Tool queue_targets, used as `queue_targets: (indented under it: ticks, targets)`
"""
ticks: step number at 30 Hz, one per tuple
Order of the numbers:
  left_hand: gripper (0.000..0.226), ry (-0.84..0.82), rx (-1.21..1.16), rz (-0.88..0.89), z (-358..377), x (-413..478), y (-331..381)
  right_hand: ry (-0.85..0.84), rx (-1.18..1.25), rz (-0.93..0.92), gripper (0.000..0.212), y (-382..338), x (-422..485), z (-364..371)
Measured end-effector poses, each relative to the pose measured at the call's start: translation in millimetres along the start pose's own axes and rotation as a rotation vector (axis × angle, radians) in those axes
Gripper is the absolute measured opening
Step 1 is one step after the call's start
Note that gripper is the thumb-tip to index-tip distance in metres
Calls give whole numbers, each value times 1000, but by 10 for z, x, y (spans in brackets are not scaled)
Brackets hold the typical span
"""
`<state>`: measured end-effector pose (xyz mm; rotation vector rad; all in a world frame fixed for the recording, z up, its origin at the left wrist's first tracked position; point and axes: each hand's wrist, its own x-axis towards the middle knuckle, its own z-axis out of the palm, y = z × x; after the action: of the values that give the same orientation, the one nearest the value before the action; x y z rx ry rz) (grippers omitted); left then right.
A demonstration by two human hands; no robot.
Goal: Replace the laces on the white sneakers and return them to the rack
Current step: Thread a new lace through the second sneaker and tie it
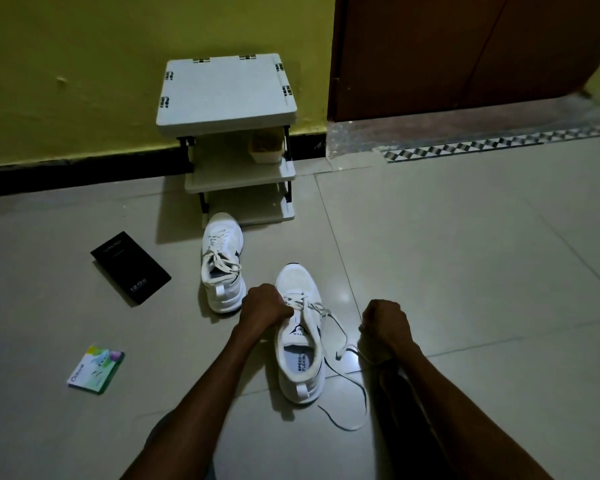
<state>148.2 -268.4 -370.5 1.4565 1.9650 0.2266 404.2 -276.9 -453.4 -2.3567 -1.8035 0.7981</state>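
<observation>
Two white sneakers stand on the tiled floor. The near sneaker (300, 336) points away from me, its lace (343, 375) partly threaded, with a long loose end trailing over the floor to its right. My left hand (265, 306) grips the sneaker's left side at the eyelets, fingers curled on the lacing. My right hand (385, 327), a fist to the right of the shoe, holds the lace's loose end. The far sneaker (221, 261) is fully laced and stands just in front of the white shoe rack (227, 98).
The rack stands against a yellow-green wall and holds a small tub (266, 147) on its middle shelf. A black box (130, 267) and a colourful packet (96, 370) lie on the floor to the left. A brown door (465, 53) is at the back right.
</observation>
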Motion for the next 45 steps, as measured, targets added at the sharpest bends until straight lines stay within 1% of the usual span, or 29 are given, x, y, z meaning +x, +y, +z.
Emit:
queue_targets:
  ticks: [1, 2, 5, 7, 8, 10, 11, 12, 14, 16, 18, 19, 21, 22, 24, 26, 27, 29, 32, 38, 40, 43, 45]
  targets:
    - [29, -10, -4, -9, -9, 0, 8, 20, -26, -3, 8, -8, -52, 53]
    - [29, -18, -4, -16, -19, -2, 9, 25, -20, 4, 11, -12, -100, 101]
    - [27, -28, -3, -31, -32, -12, 22, 1, 138, 12, 13, 7, -144, 119]
    - [27, -27, -18, -40, -30, -16, 17, 22, 68, -49, 21, -16, -127, 85]
    - [27, -27, -23, -40, -30, -22, 22, 16, 71, -44, 22, -23, -121, 56]
    - [27, -23, -38, -42, -30, -28, 16, 2, 133, 27, 20, -83, -144, -12]
    - [27, -24, -54, -46, -28, -27, 8, -13, 183, 38, 16, -124, -136, -58]
    - [25, -28, -80, -50, -25, -26, -6, 6, 207, 8, 10, -189, -110, -110]
    - [22, -34, -145, -60, -25, -9, -45, 98, 345, -87, 8, -388, -95, -247]
    - [30, -42, -204, -55, -31, 12, -96, 143, 584, -171, 12, -663, -152, -392]
    - [38, -62, -262, -57, -45, 37, -151, 95, 728, -280, 9, -932, -210, -500]
    - [36, -75, -295, -69, -49, 55, -182, 47, 708, -347, 9, -1050, -236, -521]
    - [24, -110, -357, -113, -60, 79, -236, -32, 521, -441, 10, -1236, -288, -485]
    - [18, -127, -385, -135, -65, 81, -258, -39, 389, -465, 11, -1302, -309, -428]
    - [13, -143, -414, -169, -60, 82, -290, -6, 166, -467, 15, -1387, -361, -302]
    - [13, -138, -422, -178, -48, 76, -297, 11, 29, -442, 18, -1427, -400, -214]
    - [14, -138, -426, -174, -43, 77, -305, 4, 11, -433, 19, -1436, -401, -183]
    - [15, -152, -442, -161, -32, 84, -321, -22, 66, -403, 20, -1437, -383, -176]
    - [12, -177, -458, -146, -35, 104, -368, -48, 172, -361, 9, -1440, -312, -223]
    - [4, -201, -497, -145, -22, 123, -395, -126, 186, -303, 6, -1487, -275, -309]
    - [4, -207, -523, -146, -19, 127, -407, -103, 165, -313, 9, -1530, -319, -301]
    - [7, -209, -527, -145, -22, 121, -411, -52, 115, -348, 20, -1561, -381, -229]
    - [2, -213, -546, -145, -21, 116, -408, -32, 69, -390, 24, -1553, -415, -180]
